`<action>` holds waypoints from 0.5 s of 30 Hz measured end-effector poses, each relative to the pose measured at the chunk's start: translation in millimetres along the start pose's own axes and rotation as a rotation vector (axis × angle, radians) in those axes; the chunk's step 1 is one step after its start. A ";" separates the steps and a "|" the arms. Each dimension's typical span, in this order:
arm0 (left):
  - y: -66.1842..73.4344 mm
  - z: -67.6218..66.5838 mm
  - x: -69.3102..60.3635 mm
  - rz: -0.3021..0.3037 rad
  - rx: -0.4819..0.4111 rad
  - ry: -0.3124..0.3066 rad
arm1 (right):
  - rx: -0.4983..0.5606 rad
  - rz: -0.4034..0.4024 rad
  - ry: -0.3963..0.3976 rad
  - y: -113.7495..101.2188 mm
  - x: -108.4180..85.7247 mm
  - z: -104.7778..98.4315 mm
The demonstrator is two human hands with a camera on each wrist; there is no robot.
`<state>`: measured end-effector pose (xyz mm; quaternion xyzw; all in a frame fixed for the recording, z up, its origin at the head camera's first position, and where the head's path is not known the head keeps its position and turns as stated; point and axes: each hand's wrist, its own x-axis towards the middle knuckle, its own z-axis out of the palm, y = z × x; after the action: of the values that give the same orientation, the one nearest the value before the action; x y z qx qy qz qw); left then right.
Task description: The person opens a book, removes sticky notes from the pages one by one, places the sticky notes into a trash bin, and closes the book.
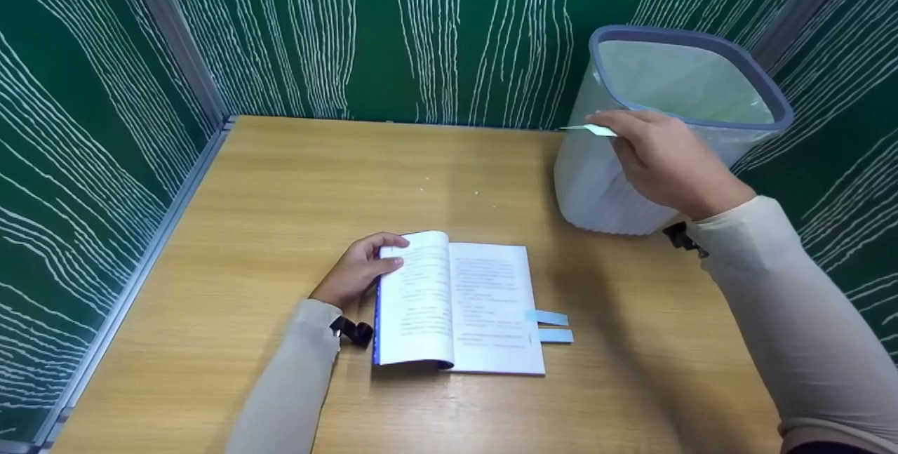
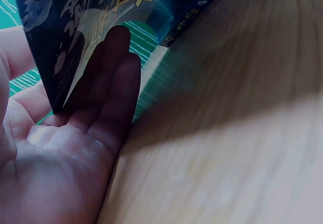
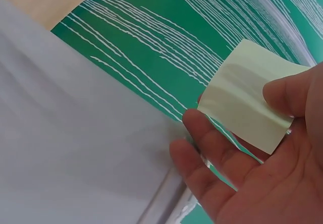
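Observation:
An open book (image 1: 487,299) lies on the wooden table, its left part raised and curving. My left hand (image 1: 358,271) holds that left edge, thumb on the page and fingers behind the dark, glossy cover (image 2: 166,9). Two blue sticky tabs (image 1: 556,335) stick out from the book's right edge. My right hand (image 1: 677,159) is raised in front of the waste bin (image 1: 603,191), just below its rim. Between thumb and fingers it pinches a pale yellow-green sticky note (image 3: 239,90), which looks slightly bent.
The bin stands at the table's back right, with a blue-grey rim (image 1: 701,36) and a pale liner (image 1: 680,78). Green panels (image 1: 379,33) with white wavy lines enclose the back and sides. Tiny white scraps (image 1: 476,193) lie on the table (image 1: 295,180) behind the book.

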<state>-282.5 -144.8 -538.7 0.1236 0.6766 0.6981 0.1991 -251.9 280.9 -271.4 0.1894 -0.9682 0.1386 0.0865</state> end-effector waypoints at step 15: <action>0.6 -0.6 0.2 0.025 -0.007 -0.013 | -0.051 -0.024 0.120 -3.7 -0.5 -24.0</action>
<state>-283.1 -145.2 -538.2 0.1361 0.6713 0.7019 0.1954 -247.3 285.0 -247.9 0.1904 -0.9621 0.1240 0.1506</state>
